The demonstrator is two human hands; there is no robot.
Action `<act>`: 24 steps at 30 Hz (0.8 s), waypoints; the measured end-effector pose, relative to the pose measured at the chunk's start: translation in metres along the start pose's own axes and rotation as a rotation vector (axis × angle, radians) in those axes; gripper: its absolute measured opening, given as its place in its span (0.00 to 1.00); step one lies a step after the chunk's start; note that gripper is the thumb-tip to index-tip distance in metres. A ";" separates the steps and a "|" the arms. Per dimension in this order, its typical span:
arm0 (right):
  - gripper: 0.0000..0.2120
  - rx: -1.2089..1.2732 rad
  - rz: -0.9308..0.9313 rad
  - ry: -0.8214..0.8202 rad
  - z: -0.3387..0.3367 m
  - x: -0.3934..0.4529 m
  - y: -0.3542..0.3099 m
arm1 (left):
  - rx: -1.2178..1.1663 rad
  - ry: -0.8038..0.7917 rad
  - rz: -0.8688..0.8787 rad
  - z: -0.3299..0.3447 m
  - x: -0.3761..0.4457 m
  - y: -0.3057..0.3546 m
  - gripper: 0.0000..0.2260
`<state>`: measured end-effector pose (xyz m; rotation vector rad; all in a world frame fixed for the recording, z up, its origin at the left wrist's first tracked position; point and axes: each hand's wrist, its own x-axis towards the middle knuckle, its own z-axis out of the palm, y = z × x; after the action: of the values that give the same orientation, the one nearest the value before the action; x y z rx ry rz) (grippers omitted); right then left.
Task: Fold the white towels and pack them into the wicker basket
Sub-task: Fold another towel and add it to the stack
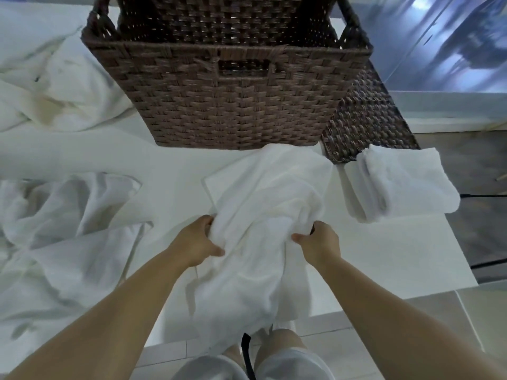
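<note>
A white towel (pixel 263 204) lies bunched on the white table in front of me, its lower part hanging over the near edge. My left hand (pixel 196 241) grips its left side and my right hand (pixel 319 242) grips its right side, fingers curled into the cloth. Behind it stands the brown wicker basket (pixel 236 100), its inside mostly hidden from here. A folded white towel (pixel 403 182) rests at the right, next to the basket's corner.
Crumpled white towels lie at the left (pixel 63 223) and at the far left (pixel 52 86). The table's right edge (pixel 463 259) drops to a grey floor. A woven brown lid or panel (pixel 367 122) leans beside the basket's right side.
</note>
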<state>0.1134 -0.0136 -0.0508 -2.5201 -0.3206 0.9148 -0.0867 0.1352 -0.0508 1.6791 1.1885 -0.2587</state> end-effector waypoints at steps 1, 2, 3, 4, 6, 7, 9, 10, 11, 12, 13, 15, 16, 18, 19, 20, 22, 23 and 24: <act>0.10 -0.004 -0.031 0.008 -0.004 0.001 0.002 | -0.035 -0.029 -0.001 0.002 -0.004 -0.002 0.27; 0.09 0.014 -0.059 0.019 -0.008 0.001 0.003 | -0.068 -0.049 -0.001 0.004 -0.008 -0.003 0.25; 0.10 0.044 -0.084 0.022 -0.013 0.002 0.005 | -0.105 -0.060 -0.002 0.007 -0.012 -0.004 0.23; 0.09 0.081 -0.112 0.014 -0.017 0.002 0.006 | -0.154 -0.061 -0.011 0.011 -0.016 -0.004 0.20; 0.07 0.156 -0.180 -0.043 -0.028 0.000 0.010 | -0.353 -0.049 -0.057 0.019 -0.023 -0.001 0.13; 0.06 0.183 -0.220 -0.074 -0.034 -0.002 0.013 | -0.478 -0.020 -0.084 0.022 -0.025 0.000 0.12; 0.05 0.194 -0.274 -0.111 -0.046 -0.006 0.019 | -0.650 0.099 -0.103 0.028 -0.027 0.004 0.12; 0.05 0.199 -0.295 -0.114 -0.053 -0.008 0.022 | -0.649 0.176 -0.094 0.031 -0.029 0.007 0.11; 0.05 0.211 -0.317 -0.110 -0.061 -0.008 0.025 | -0.605 0.248 -0.079 0.033 -0.033 0.010 0.12; 0.04 0.226 -0.335 -0.100 -0.068 -0.009 0.027 | -0.567 0.312 -0.061 0.034 -0.036 0.014 0.13; 0.04 0.239 -0.350 -0.085 -0.077 -0.009 0.029 | -0.561 0.355 -0.046 0.034 -0.040 0.018 0.14; 0.06 0.262 -0.376 -0.041 -0.094 -0.012 0.031 | -0.598 0.403 0.001 0.027 -0.048 0.023 0.14; 0.07 0.267 -0.393 -0.020 -0.103 -0.014 0.030 | -0.646 0.423 0.022 0.023 -0.053 0.026 0.14; 0.07 0.270 -0.437 0.014 -0.120 -0.019 0.027 | -0.716 0.475 0.048 0.016 -0.063 0.027 0.12; 0.07 0.265 -0.459 0.032 -0.128 -0.021 0.025 | -0.717 0.507 0.062 0.012 -0.068 0.029 0.11; 0.08 0.254 -0.473 0.052 -0.137 -0.024 0.022 | -0.702 0.541 0.087 0.008 -0.074 0.031 0.10; 0.08 0.243 -0.496 0.078 -0.154 -0.029 0.016 | -0.676 0.621 0.121 -0.002 -0.088 0.036 0.10; 0.07 0.266 -0.511 0.078 -0.162 -0.033 0.014 | -0.683 0.657 0.144 -0.007 -0.097 0.040 0.11; 0.06 0.314 -0.523 0.070 -0.170 -0.038 0.011 | -0.696 0.694 0.164 -0.012 -0.105 0.043 0.11</act>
<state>0.1967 -0.0913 0.0813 -2.0275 -0.7108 0.6102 -0.1083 0.0849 0.0490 1.2370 1.3970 0.8191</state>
